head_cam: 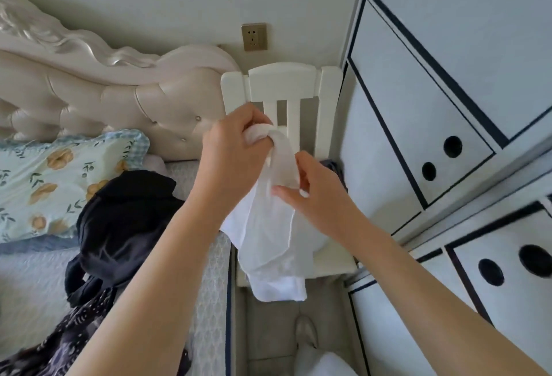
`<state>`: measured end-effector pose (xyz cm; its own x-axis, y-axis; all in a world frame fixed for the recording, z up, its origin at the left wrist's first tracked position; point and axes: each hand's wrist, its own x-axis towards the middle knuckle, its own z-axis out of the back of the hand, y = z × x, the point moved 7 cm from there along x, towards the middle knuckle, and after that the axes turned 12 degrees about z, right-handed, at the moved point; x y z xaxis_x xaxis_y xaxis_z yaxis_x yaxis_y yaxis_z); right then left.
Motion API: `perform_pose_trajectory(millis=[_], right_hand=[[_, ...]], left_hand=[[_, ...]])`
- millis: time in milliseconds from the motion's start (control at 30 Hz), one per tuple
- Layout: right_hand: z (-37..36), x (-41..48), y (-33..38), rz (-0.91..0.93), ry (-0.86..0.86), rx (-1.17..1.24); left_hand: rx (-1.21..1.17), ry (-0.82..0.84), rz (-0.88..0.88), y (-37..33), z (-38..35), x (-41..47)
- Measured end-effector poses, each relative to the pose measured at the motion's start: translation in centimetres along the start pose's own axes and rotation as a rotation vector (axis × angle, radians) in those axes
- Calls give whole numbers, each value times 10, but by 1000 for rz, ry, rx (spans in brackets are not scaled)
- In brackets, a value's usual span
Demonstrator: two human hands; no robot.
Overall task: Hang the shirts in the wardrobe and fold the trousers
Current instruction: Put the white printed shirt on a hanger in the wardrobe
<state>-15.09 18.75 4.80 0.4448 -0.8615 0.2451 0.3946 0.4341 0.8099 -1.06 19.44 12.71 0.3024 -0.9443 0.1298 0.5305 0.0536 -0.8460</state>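
A white garment (270,244) hangs in the air over a white chair (280,83) between the bed and the wardrobe. My left hand (236,148) grips its bunched top end. My right hand (316,193) pinches the cloth a little lower, on its right side. The rest of the garment drapes down toward the chair seat. A heap of dark clothes (119,226) lies on the bed at the left, with a dark patterned piece (59,342) nearer to me. The white wardrobe (442,136) with dark trim stands at the right, its doors closed.
A floral pillow (53,184) and a padded headboard (104,101) are at the left. A wall socket (254,36) sits above the chair. The narrow floor strip (268,331) between bed and wardrobe holds the chair and my foot (305,331).
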Motion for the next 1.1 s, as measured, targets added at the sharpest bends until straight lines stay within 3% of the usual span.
perform_pose_trajectory(millis=[200,300,367,700,967,1100], right_hand=[[-23,-80,-16,-274,-236,-235],[-19,-129,-37,-415,-276,-393],[-10,-158,-48,-499,-275,-344],[58,-261,-2,-533,-486,105],[112,-365,21,-606,-546,-97],[124,-414,27,-708,-588,-202]], left_hand=[[-10,146,-51,-12,-10,-49],[-44,137,-55,-19,-5,-66],[-42,105,-72,-22,2,-74],[4,53,18,11,2,-142],[79,181,29,9,-61,-218],[148,382,-19,2,-105,-239]])
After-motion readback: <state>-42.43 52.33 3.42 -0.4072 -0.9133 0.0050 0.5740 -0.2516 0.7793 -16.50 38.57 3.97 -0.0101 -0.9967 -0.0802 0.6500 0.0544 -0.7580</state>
